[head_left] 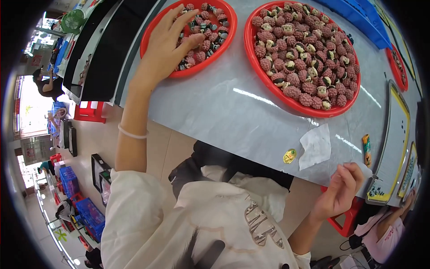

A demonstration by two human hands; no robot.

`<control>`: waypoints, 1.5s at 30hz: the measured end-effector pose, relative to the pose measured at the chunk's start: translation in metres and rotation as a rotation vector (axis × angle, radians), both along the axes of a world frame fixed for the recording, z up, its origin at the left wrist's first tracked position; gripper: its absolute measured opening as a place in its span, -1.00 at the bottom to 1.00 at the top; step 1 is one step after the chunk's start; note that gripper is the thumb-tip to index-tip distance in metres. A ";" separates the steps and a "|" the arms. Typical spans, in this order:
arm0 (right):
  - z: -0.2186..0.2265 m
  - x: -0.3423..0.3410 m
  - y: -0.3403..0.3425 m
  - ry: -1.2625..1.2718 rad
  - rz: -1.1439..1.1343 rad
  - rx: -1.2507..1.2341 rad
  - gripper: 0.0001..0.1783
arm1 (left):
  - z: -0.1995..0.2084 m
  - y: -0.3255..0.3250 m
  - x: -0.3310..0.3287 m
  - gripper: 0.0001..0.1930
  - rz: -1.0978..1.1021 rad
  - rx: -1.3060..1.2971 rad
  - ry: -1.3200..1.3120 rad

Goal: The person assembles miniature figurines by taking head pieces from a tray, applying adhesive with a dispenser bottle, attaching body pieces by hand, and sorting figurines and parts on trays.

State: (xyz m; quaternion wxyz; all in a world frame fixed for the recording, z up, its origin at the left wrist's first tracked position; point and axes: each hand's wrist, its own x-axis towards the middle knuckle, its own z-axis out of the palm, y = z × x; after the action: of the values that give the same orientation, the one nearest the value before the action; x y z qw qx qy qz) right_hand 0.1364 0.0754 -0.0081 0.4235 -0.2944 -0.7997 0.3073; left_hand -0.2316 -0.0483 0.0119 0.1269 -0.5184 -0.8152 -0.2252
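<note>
Red basket (234,27) under the wide-spread left hand (166,49) holds a loose layer of pink figurines (205,45), larger basket (278,99) right of that hand heaped, so likely midway, finished side unclear; right hand (338,193) curled, can't tell if gripping anything.

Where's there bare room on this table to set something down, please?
Widest: the glossy grey tabletop below and between the small round red plastic tray and large round red plastic tray, left of the small gold sticker. Crowded: the near right, around the ragged white scrap, slim orange-green packet and right hand.
</note>
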 end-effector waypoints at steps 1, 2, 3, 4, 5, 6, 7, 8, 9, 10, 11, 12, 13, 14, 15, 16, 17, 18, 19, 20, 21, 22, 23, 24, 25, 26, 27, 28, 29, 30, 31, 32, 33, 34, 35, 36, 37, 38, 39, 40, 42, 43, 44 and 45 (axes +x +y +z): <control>0.001 -0.003 -0.001 0.002 0.001 0.009 -0.86 | -0.006 0.005 -0.009 -0.58 0.001 0.009 0.002; 0.003 -0.004 -0.002 -0.002 0.008 0.004 -0.85 | -0.013 0.012 -0.016 -0.55 -0.021 -0.017 -0.012; 0.004 -0.006 -0.003 -0.006 0.015 0.000 -0.84 | -0.016 0.015 -0.021 -0.52 -0.042 -0.044 -0.026; 0.004 -0.005 -0.002 -0.007 0.005 0.007 -0.84 | -0.016 0.019 -0.020 -0.52 -0.053 -0.037 -0.028; 0.003 -0.004 -0.001 -0.013 0.007 0.005 -0.85 | -0.014 0.023 -0.020 -0.52 -0.087 -0.080 -0.013; 0.002 -0.004 0.000 -0.018 0.009 0.003 -0.85 | -0.013 0.025 -0.020 -0.52 -0.122 -0.123 0.004; 0.001 -0.003 0.000 -0.018 -0.002 0.008 -0.85 | -0.011 0.023 -0.024 -0.51 -0.110 -0.138 -0.062; -0.001 -0.003 0.000 -0.007 0.000 -0.009 -0.85 | -0.012 0.020 -0.026 -0.51 -0.121 -0.134 -0.061; -0.003 -0.003 -0.001 0.005 0.006 -0.029 -0.86 | -0.016 0.016 -0.028 -0.50 0.038 -0.140 -0.014; -0.005 -0.002 -0.001 0.006 0.001 -0.029 -0.86 | -0.020 0.012 -0.030 -0.49 0.199 -0.146 0.033; -0.007 -0.002 -0.001 0.013 0.008 -0.036 -0.86 | -0.024 0.008 -0.032 -0.46 0.286 -0.205 0.048; -0.007 -0.003 0.001 0.014 0.019 -0.044 -0.86 | -0.023 0.008 -0.030 -0.46 0.287 -0.208 0.045; -0.007 0.000 0.001 0.020 0.008 -0.045 -0.86 | -0.021 0.012 -0.027 -0.46 0.255 -0.235 0.015; -0.008 0.002 0.002 0.028 0.007 -0.048 -0.86 | -0.018 0.015 -0.023 -0.46 0.225 -0.264 -0.014; -0.009 0.005 0.003 0.037 0.006 -0.052 -0.86 | -0.015 0.018 -0.018 -0.46 0.217 -0.266 -0.008; -0.009 0.007 0.004 0.042 -0.004 -0.054 -0.86 | -0.013 0.021 -0.011 -0.47 0.132 -0.273 -0.022; -0.008 0.007 0.005 0.042 0.000 -0.047 -0.86 | -0.012 0.025 -0.007 -0.48 0.042 -0.280 -0.041; -0.007 0.008 0.006 0.040 0.001 -0.038 -0.86 | -0.012 0.027 -0.007 -0.48 0.024 -0.282 -0.042; -0.006 0.008 0.006 0.035 -0.022 -0.039 -0.86 | -0.011 0.026 -0.010 -0.49 0.040 -0.312 -0.033; -0.003 0.012 0.007 0.024 -0.014 0.037 -0.85 | -0.014 0.026 -0.011 -0.51 0.049 -0.338 -0.033; -0.001 0.016 0.008 0.009 -0.006 0.114 -0.85 | -0.015 0.023 -0.014 -0.53 0.040 -0.289 -0.010; 0.000 0.024 0.014 -0.013 -0.022 0.121 -0.85 | -0.016 0.017 -0.019 -0.56 0.022 -0.271 0.100; -0.002 0.034 0.020 0.102 -0.160 0.224 -0.84 | -0.013 0.021 -0.013 -0.56 -0.018 -0.242 0.075; -0.002 0.045 0.028 0.217 -0.293 0.333 -0.84 | -0.007 0.025 -0.006 -0.57 -0.055 -0.212 0.051; 0.001 0.061 0.045 0.320 -0.277 0.313 -0.84 | -0.002 0.027 -0.003 -0.57 -0.070 -0.205 0.043; 0.008 0.064 0.051 0.294 -0.426 0.222 -0.84 | 0.000 0.028 -0.003 -0.58 -0.063 -0.231 0.003; 0.014 0.063 0.060 0.272 -0.574 0.131 -0.84 | 0.001 0.028 -0.003 -0.58 -0.054 -0.257 -0.036; 0.014 0.062 0.071 0.177 -0.548 0.080 -0.85 | -0.002 0.027 -0.004 -0.58 -0.068 -0.250 -0.045; 0.015 0.062 0.084 0.042 -0.407 0.018 -0.83 | -0.003 0.026 -0.005 -0.58 -0.064 -0.271 -0.008; 0.017 0.060 0.092 -0.097 -0.301 0.022 -0.81 | -0.005 0.025 -0.007 -0.58 -0.058 -0.293 0.031; 0.019 0.056 0.099 -0.232 -0.184 0.025 -0.78 | -0.006 0.023 -0.009 -0.58 -0.083 -0.267 -0.015; 0.022 0.053 0.103 -0.234 -0.182 0.037 -0.78 | -0.006 0.022 -0.007 -0.58 -0.080 -0.255 -0.018; 0.025 0.050 0.104 -0.337 -0.124 -0.033 -0.75 | -0.006 0.021 -0.005 -0.57 -0.059 -0.240 -0.057; 0.027 0.045 0.104 -0.435 -0.061 -0.106 -0.71 | -0.004 0.017 -0.005 -0.57 -0.032 -0.228 -0.092; 0.025 0.045 0.107 -0.413 -0.036 -0.102 -0.69 | -0.006 0.013 -0.006 -0.57 -0.023 -0.221 -0.090; 0.027 0.045 0.106 -0.410 -0.030 -0.095 -0.69 | -0.010 0.010 -0.010 -0.56 0.016 -0.211 -0.083; 0.030 0.044 0.106 -0.450 -0.024 -0.087 -0.69 | -0.013 0.007 -0.012 -0.55 0.059 -0.201 -0.078; 0.032 0.043 0.105 -0.490 -0.020 -0.078 -0.69 | -0.014 0.006 -0.012 -0.55 0.070 -0.194 -0.078; 0.033 0.043 0.105 -0.491 -0.012 -0.070 -0.69 | -0.014 0.006 -0.012 -0.55 0.090 -0.142 -0.051; 0.030 0.043 0.104 -0.495 -0.025 -0.048 -0.68 | -0.014 0.009 -0.010 -0.54 0.105 -0.089 -0.024; 0.026 0.044 0.104 -0.502 -0.040 -0.021 -0.67 | -0.011 0.012 -0.006 -0.53 0.028 -0.160 0.022; 0.023 0.047 0.104 -0.512 -0.053 0.013 -0.66 | -0.011 0.015 -0.005 -0.53 -0.056 -0.235 0.067; 0.021 0.049 0.105 -0.523 -0.067 0.045 -0.65 | -0.013 0.016 -0.007 -0.53 -0.061 -0.229 0.061; 0.021 0.051 0.105 -0.531 -0.074 0.049 -0.65 | -0.015 0.017 -0.010 -0.53 -0.081 -0.202 0.005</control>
State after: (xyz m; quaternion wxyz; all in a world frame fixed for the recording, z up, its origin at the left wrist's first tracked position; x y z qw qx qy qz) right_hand 0.1869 0.1803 0.0128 0.2169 -0.3832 -0.8787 0.1843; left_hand -0.2416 -0.0312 -0.0035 0.0666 -0.5618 -0.8117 -0.1454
